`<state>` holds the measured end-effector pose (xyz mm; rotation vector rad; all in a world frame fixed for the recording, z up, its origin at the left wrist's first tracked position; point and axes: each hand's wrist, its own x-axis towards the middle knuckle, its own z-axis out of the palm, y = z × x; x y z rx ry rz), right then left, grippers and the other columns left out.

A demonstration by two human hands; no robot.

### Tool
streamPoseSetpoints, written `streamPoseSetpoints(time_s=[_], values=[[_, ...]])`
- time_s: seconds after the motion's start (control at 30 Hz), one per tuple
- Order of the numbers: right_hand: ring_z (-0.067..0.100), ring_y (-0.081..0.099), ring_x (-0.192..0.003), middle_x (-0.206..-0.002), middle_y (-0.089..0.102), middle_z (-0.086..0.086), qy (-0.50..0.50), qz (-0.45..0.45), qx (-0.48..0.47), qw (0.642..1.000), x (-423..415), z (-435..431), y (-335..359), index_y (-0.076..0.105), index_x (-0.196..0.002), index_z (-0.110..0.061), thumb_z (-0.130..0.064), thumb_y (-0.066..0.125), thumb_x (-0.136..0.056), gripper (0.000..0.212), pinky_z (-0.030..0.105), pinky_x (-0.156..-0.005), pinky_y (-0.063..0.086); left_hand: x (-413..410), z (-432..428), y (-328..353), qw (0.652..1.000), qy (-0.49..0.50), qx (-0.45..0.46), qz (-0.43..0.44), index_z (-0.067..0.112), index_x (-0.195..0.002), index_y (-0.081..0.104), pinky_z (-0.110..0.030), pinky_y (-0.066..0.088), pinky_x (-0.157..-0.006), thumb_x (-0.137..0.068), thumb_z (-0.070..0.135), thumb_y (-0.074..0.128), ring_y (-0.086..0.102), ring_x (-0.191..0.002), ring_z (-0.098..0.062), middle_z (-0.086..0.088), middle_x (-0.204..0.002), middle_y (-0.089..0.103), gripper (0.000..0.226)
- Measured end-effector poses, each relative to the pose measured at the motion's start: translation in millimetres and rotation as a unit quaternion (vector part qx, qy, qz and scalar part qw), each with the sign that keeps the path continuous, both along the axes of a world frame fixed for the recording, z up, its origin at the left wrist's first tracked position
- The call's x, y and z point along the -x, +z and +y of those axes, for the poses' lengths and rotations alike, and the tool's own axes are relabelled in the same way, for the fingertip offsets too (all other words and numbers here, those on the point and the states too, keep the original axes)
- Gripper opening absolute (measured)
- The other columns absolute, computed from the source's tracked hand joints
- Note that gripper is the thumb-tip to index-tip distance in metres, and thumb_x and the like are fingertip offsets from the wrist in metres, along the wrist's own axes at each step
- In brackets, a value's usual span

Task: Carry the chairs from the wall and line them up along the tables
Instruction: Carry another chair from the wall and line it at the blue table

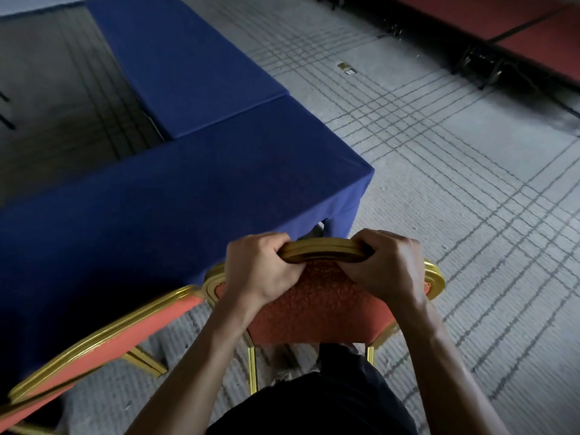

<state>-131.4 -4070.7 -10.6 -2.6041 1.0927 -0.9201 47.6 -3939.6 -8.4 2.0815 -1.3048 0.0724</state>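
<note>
Neighbouring chair (pixel 103 346) set against the blue-draped tabletop (pixel 188 189). Left hand (pixel 257 271) clenched on the top rail of the carried chair (pixel 323 306), near the tabletop corner; right hand (pixel 386 265) likewise. Possible fault: gilt frames colliding, or cloth snagged, if pushed in askew.

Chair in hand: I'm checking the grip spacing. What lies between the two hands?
In the head view, only a bare stretch of the chair's gold top rail lies between the left hand and the right hand, both gripping it.
</note>
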Motion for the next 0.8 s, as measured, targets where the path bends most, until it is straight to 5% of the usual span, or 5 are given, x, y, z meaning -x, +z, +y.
streamPoseSetpoints(time_s=[0.1, 0.27, 0.63, 0.8], values=[[0.022, 0.055, -0.048, -0.052, 0.054, -0.004, 0.031, 0.008, -0.004, 0.999, -26, -40, -2, 0.055, -0.06, -0.022, -0.042, 0.086, -0.065, 0.037, 0.024, -0.053, 0.03, -17, -28, -1, 0.999, 0.041, -0.019, -0.007, 0.017, -0.057, 0.048, -0.035, 0.04, -0.047, -0.07, 0.04, 0.076, 0.049, -0.05, -0.015, 0.004, -0.052, 0.05, 0.039], [0.017, 0.061, -0.054, -0.059, 0.064, -0.008, 0.097, 0.047, -0.068, 0.992, -78, -112, -7, 0.066, -0.067, -0.025, -0.054, 0.068, -0.064, 0.029, 0.024, -0.055, 0.042, -43, -76, -8, 0.991, 0.125, -0.054, 0.003, 0.016, -0.058, 0.05, -0.034, 0.044, -0.048, -0.066, 0.041, 0.074, 0.05, -0.048, -0.014, 0.005, -0.051, 0.052, 0.036], [0.01, 0.056, -0.055, -0.061, 0.061, -0.012, 0.27, 0.09, -0.099, 0.954, -170, -204, -31, 0.061, -0.068, -0.026, -0.051, 0.068, -0.071, 0.026, 0.031, -0.058, 0.049, -78, -135, -24, 0.961, 0.265, -0.079, 0.022, 0.022, -0.052, 0.031, -0.024, 0.031, -0.044, -0.06, 0.027, 0.079, 0.04, -0.042, -0.013, 0.007, -0.044, 0.038, 0.049], [0.009, 0.052, -0.05, -0.057, 0.058, -0.012, 0.294, 0.075, -0.074, 0.95, -207, -225, -27, 0.061, -0.064, -0.026, -0.043, 0.076, -0.069, 0.024, 0.024, -0.053, 0.042, -105, -150, -20, 0.948, 0.306, -0.076, 0.039, 0.016, -0.054, 0.041, -0.029, 0.04, -0.045, -0.064, 0.033, 0.075, 0.044, -0.044, -0.015, 0.005, -0.047, 0.044, 0.04]])
